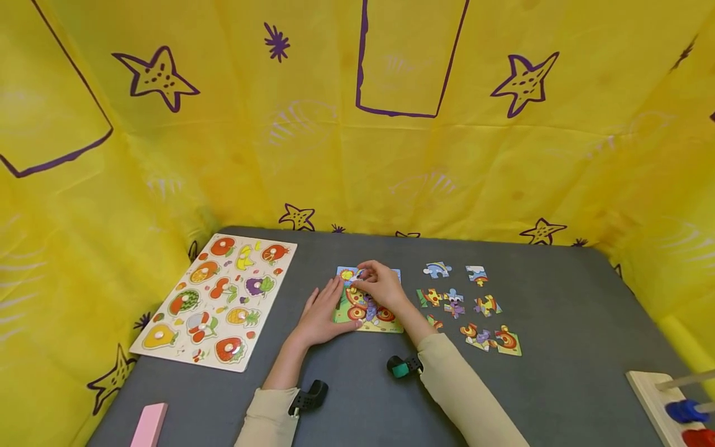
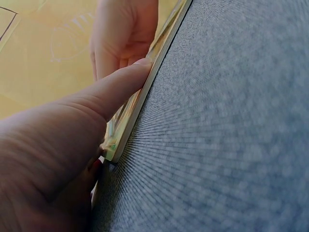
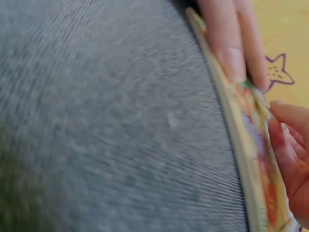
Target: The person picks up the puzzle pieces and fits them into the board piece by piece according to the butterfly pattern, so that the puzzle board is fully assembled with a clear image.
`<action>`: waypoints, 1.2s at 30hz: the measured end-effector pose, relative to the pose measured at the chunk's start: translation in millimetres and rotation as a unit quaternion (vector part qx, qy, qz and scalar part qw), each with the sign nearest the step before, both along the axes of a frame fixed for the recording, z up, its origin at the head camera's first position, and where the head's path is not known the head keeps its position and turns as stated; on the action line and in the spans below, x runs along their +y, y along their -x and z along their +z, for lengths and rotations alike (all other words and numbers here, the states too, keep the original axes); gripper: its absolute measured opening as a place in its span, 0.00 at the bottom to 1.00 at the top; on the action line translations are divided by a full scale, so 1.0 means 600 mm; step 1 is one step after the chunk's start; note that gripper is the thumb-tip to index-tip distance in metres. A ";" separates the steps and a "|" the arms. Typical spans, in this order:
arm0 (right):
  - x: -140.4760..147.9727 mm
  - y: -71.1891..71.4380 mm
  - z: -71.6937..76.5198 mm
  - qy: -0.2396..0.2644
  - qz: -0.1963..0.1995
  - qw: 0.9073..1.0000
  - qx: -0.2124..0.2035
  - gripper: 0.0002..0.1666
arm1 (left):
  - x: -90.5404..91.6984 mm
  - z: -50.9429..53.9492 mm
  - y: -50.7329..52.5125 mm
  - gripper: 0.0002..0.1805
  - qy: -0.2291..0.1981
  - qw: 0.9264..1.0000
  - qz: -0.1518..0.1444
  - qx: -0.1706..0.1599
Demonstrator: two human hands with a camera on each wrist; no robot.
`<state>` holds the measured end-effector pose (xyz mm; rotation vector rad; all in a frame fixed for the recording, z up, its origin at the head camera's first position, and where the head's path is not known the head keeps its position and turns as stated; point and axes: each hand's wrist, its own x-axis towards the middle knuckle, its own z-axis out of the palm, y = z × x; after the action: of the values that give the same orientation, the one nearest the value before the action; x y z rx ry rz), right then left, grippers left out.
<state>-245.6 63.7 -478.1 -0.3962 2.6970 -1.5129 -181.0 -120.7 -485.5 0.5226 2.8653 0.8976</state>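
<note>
A small jigsaw puzzle board (image 1: 371, 324) with a bright cartoon picture lies on the table. My left hand (image 1: 322, 315) rests on its left side with fairly straight fingers, the thumb (image 2: 123, 82) on the near edge. Over the board's upper part, my right hand (image 1: 384, 288) has thumb and forefinger brought together, pinching a puzzle piece that the fingers mostly hide. In the right wrist view, the right hand's fingertips (image 3: 276, 108) are close to the board's surface. Loose puzzle pieces (image 1: 454, 303) lie to the right of the board, some touching each other.
On the left lies a wooden fruit peg board (image 1: 220, 304). A pink block (image 1: 149, 424) is at the near left, and a wooden frame with coloured beads (image 1: 656, 397) at the near right. Yellow patterned cloth (image 1: 391, 161) hangs behind and beside the grey table (image 1: 357, 385).
</note>
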 end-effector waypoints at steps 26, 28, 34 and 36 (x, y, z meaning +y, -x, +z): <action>0.004 0.002 -0.010 -0.043 0.058 0.997 0.037 0.21 | 0.001 0.003 -0.001 0.54 -0.010 1.000 0.004 0.004; 0.003 0.002 -0.008 -0.040 0.053 0.997 0.029 0.21 | 0.002 0.004 0.000 0.54 -0.010 1.000 0.005 0.004; 0.000 0.005 -0.011 -0.033 0.038 0.999 0.019 0.21 | 0.001 0.002 0.001 0.52 -0.010 1.000 0.005 0.007; 0.000 0.006 -0.012 -0.033 0.034 0.999 0.015 0.20 | 0.001 0.001 0.001 0.51 -0.012 1.000 0.006 0.009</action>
<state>-249.0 63.6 -485.3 -0.5054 2.7168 -1.4094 -181.6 -120.2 -484.8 0.5197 2.8802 0.9362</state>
